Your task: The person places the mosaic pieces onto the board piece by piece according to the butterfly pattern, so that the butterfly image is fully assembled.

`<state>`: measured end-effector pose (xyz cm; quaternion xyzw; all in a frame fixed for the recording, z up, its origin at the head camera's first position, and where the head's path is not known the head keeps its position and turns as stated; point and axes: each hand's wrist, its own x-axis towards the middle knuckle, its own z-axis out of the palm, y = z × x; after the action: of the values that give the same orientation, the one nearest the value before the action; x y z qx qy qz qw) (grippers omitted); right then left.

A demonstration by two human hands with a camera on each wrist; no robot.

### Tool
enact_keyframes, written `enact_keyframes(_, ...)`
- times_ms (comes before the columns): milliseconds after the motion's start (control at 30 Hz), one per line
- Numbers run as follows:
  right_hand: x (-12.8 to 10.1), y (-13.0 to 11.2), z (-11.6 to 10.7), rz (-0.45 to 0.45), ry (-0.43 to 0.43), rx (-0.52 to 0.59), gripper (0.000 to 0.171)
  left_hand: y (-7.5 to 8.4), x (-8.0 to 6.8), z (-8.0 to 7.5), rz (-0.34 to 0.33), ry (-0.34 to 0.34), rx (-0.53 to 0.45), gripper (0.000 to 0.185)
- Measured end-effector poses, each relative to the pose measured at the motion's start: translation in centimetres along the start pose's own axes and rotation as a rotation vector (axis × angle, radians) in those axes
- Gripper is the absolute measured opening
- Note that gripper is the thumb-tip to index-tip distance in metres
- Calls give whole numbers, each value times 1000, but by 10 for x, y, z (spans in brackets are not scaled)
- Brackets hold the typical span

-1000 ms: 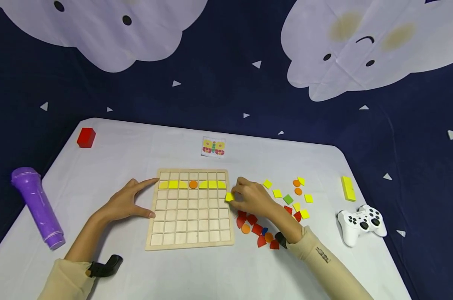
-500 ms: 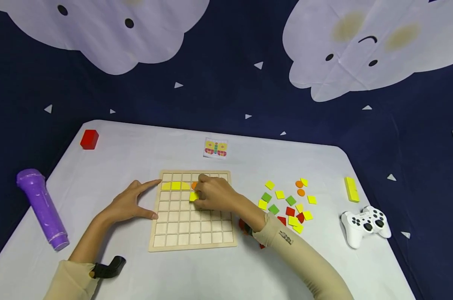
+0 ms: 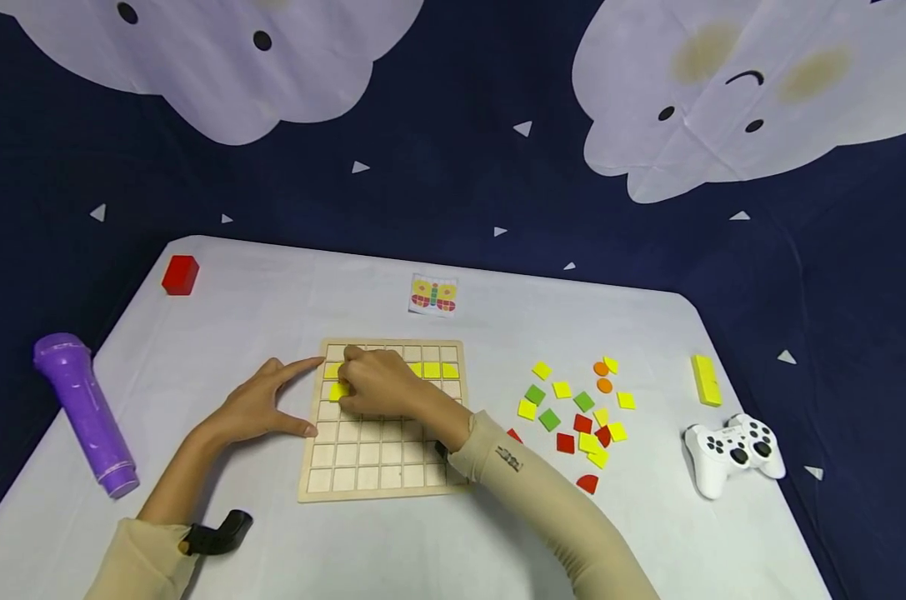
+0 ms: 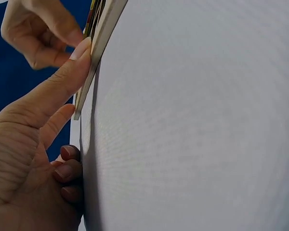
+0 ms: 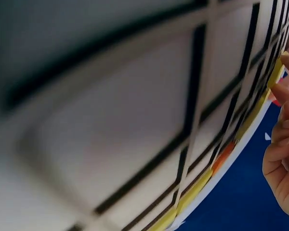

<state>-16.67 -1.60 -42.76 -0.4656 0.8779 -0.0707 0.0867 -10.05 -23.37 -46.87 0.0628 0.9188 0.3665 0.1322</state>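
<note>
A wooden grid board (image 3: 381, 467) lies in the middle of the white table (image 3: 437, 542). Yellow tiles (image 3: 440, 370) fill part of its second row. My right hand (image 3: 370, 383) reaches across the board and pinches a yellow square tile (image 3: 337, 391) over a cell at the board's left side, third row. My left hand (image 3: 257, 404) lies flat on the table, index finger and thumb spread against the board's left edge (image 4: 94, 53). The right wrist view shows blurred grid cells (image 5: 149, 120) close up.
Loose yellow, green, red and orange tiles (image 3: 580, 408) lie right of the board. A butterfly picture card (image 3: 433, 295) sits behind it. A purple microphone (image 3: 85, 412) and a red block (image 3: 179, 274) are at left; a white game controller (image 3: 732, 452) and a yellow block (image 3: 705, 379) at right.
My right hand has carried the yellow tile from the board's right edge leftward across the board to its left side. The left hand has stayed put.
</note>
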Motion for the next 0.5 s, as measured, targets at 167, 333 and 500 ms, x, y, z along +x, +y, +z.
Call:
enact_keyframes(167,7,-7,4,19,11,-24,14,1,-1,-1,14,-3,-3,107)
enact_keyframes(333,11,-13,4,36,10,-9,11,2,-1,-3,27,0,-5,107)
enact_keyframes(500,13,-15,1,70,-22,-3,12,0,-1,-3,25,-1,-2,107)
